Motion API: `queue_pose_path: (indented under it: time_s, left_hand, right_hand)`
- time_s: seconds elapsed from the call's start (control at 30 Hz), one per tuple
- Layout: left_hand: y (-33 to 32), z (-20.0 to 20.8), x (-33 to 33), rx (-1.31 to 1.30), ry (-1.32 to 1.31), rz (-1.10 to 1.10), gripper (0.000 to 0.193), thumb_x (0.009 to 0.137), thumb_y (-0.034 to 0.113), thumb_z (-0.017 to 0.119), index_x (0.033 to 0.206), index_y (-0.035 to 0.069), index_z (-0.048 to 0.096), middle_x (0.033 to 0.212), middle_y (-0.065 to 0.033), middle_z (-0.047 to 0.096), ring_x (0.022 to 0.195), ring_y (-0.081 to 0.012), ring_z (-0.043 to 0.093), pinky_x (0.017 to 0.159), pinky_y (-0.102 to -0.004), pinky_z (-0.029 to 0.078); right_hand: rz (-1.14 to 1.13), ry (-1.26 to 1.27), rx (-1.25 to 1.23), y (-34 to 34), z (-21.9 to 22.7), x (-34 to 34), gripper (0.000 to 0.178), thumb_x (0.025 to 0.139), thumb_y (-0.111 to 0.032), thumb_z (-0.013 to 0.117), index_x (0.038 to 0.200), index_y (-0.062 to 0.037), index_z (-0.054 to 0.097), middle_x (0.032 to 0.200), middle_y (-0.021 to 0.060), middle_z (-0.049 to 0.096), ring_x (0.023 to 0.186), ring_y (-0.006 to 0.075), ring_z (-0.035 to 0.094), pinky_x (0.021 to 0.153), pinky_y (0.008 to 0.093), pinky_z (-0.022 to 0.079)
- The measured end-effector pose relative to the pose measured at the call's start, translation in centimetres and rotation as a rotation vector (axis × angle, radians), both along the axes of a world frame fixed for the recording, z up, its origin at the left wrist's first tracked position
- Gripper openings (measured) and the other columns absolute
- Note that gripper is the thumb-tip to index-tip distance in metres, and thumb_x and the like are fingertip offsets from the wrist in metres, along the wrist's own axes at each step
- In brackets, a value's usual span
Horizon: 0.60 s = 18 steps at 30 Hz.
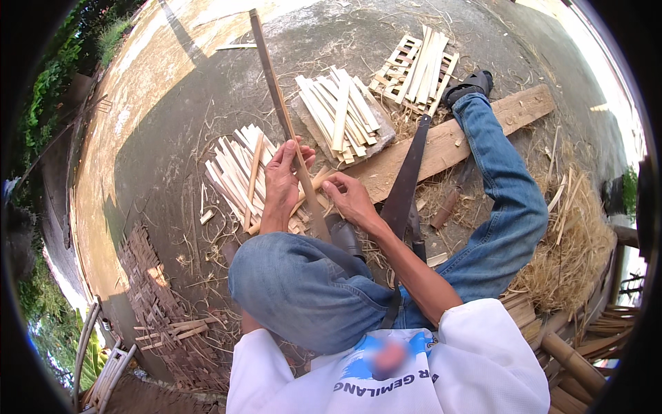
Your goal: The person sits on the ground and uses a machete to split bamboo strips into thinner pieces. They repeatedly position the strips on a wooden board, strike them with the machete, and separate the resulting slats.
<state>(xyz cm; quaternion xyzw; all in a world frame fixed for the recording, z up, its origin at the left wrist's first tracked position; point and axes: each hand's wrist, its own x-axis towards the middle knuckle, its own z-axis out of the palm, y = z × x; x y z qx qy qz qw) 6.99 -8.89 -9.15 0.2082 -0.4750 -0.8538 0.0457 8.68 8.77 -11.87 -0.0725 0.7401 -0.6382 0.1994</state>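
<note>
My left hand point(283, 176) is closed around a long, narrow brown bamboo strip point(276, 93). The strip rises at a tilt from beside my bent left knee to well beyond the hand. Close to its lower part, my right hand point(352, 200) has its fingertips pinched together. What they hold, if anything, is too small to make out. A pale bamboo piece point(318, 181) lies between the two hands, partly behind the strip. Just past my right wrist is a dark tapered saw blade point(407, 172), its handle end hidden by my forearm.
Pale split slats lie in a left pile point(234, 172), on a flat stone block point(383, 134) and in a far stack point(420, 65). My right foot point(472, 86) rests by a wooden plank point(510, 114). Shavings point(569, 248) heap at right; a torn woven mat point(155, 290) lies left.
</note>
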Motion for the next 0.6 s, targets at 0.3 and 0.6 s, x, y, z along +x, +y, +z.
queue_pose_path:
  time_s: [0.3,0.6]
  left_hand:
    - [-3.4,0.9,-3.2,0.115,-0.015,0.281,0.035,0.100,0.028,0.066,0.128,0.007,0.060,0.118,-0.0108,0.065,0.111,-0.0274,0.068,0.097,-0.0409,0.058]
    - [-0.4,-2.2,-2.6,0.421,-0.089,0.384,0.032,0.101,0.033,0.063,0.128,0.017,0.061,0.127,-0.0003,0.067,0.113,-0.0167,0.064,0.102,-0.0368,0.053]
  right_hand:
    - [0.138,0.005,-0.253,-2.1,2.7,-8.7,0.039,0.106,-0.030,0.052,0.106,0.0046,0.070,0.093,0.0114,0.074,0.086,0.0191,0.070,0.081,0.0323,0.054]
    - [0.173,0.159,0.343,-5.6,5.5,-8.7,0.050,0.099,-0.050,0.053,0.110,-0.0063,0.074,0.094,0.0177,0.075,0.088,0.0361,0.072,0.078,0.0473,0.055]
